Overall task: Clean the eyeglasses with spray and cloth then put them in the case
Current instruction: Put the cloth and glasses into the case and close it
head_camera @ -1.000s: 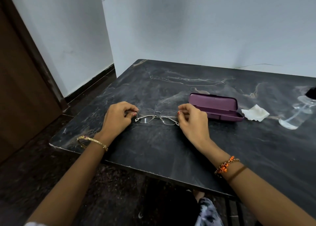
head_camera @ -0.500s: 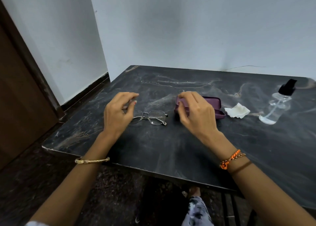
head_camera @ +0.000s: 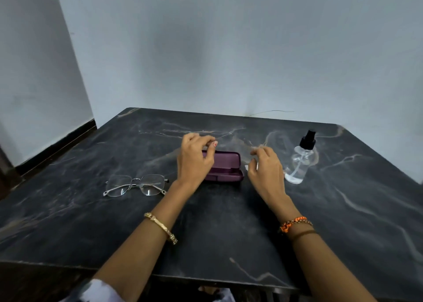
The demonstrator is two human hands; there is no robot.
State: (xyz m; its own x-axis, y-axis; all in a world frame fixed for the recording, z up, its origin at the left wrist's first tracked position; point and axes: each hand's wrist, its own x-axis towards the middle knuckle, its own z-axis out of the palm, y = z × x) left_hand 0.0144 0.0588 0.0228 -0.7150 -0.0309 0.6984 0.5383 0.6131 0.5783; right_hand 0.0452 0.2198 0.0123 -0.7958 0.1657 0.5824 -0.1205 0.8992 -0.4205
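From the head cam: the eyeglasses [head_camera: 136, 185] are lying flat on the dark marble table [head_camera: 343, 210], left of everything else, long axis running left to right, lenses facing the person and temples folded. The purple case [head_camera: 225, 165] sits mid-table, also lengthwise left to right, with its lid looking shut. The left hand [head_camera: 194, 160] hovers over the case's left end with fingers curled loose, holding nothing. The right hand [head_camera: 266, 171] is just right of the case, fingers half spread and empty (only a sliver of the white cloth [head_camera: 246, 167] shows beside it). The spray bottle [head_camera: 299, 162] stands upright further right.
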